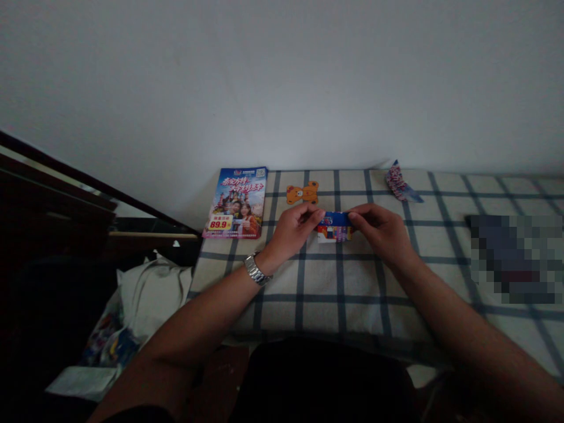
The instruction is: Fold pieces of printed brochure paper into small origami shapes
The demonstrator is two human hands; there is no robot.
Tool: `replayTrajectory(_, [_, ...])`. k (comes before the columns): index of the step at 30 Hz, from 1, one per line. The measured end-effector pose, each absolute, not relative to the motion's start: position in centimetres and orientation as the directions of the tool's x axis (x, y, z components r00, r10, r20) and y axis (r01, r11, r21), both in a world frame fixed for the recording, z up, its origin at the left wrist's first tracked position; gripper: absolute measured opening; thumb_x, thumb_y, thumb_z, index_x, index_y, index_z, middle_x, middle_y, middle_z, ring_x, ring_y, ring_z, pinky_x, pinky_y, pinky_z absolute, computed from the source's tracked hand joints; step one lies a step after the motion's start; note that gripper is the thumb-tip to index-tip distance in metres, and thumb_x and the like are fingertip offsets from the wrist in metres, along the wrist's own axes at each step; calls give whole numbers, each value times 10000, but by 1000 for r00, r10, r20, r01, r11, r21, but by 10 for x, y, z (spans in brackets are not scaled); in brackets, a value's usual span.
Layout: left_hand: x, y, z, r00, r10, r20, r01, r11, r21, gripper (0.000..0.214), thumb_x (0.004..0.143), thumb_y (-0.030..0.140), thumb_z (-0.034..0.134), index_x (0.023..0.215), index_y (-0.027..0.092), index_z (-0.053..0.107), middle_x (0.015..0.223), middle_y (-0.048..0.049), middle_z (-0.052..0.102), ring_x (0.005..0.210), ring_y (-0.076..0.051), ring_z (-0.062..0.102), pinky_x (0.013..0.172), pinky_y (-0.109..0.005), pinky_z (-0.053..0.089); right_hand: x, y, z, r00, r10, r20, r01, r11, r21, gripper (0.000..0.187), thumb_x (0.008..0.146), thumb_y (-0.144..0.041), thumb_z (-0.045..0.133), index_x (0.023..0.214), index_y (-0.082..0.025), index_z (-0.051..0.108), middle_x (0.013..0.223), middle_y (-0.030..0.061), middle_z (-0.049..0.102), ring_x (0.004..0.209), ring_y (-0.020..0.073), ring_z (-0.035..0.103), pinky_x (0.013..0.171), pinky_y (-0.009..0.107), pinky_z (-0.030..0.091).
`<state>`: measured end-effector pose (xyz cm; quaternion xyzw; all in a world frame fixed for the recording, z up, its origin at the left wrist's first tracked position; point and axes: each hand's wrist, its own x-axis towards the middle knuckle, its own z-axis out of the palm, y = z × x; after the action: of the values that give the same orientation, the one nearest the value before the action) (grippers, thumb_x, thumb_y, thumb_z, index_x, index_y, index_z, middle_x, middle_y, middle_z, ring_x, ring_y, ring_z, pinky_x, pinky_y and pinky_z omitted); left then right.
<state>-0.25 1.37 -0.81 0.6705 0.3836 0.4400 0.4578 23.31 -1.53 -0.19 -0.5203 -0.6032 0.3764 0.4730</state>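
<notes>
My left hand and my right hand hold the two ends of a small blue and red printed packet, just above a checked cloth on the table. Each hand pinches its end of the packet between thumb and fingers. A silver watch is on my left wrist. An orange bear-shaped cutout lies on the cloth just beyond my left hand.
A colourful leaflet lies at the cloth's far left corner. A fanned stack of patterned cards sits by the wall at the back. A blurred-out dark item rests at the right. White bags lie on the floor to the left.
</notes>
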Motion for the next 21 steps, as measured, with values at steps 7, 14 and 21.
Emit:
replayTrajectory(7, [-2, 13, -4, 292, 924, 247, 164, -302, 939, 411, 1009, 590, 664, 942, 197, 762, 860, -23, 756, 773, -164, 677, 693, -271, 524, 231, -16, 3, 13, 984, 176, 259, 167, -951, 380, 876, -618, 800, 902, -239, 789, 830, 48, 804, 737, 229, 754, 698, 372, 652])
replayTrajectory(14, [-5, 13, -11, 358, 885, 296, 221, -389, 894, 273, 1049, 459, 635, 1026, 206, 737, 943, -31, 766, 837, -154, 708, 757, -271, 546, 233, -15, 2, -16, 984, 180, 314, 176, -933, 332, 894, -577, 791, 905, -245, 807, 844, 46, 813, 750, 229, 757, 699, 366, 641])
replayTrajectory(21, [-4, 10, -6, 449, 850, 276, 234, -410, 881, 217, 1029, 413, 655, 1041, 208, 728, 963, -40, 762, 850, -161, 716, 764, -278, 565, 234, -15, 0, -78, 986, 145, 336, 163, -928, 306, 874, -547, 808, 903, -242, 821, 866, 49, 824, 759, 237, 758, 691, 364, 631])
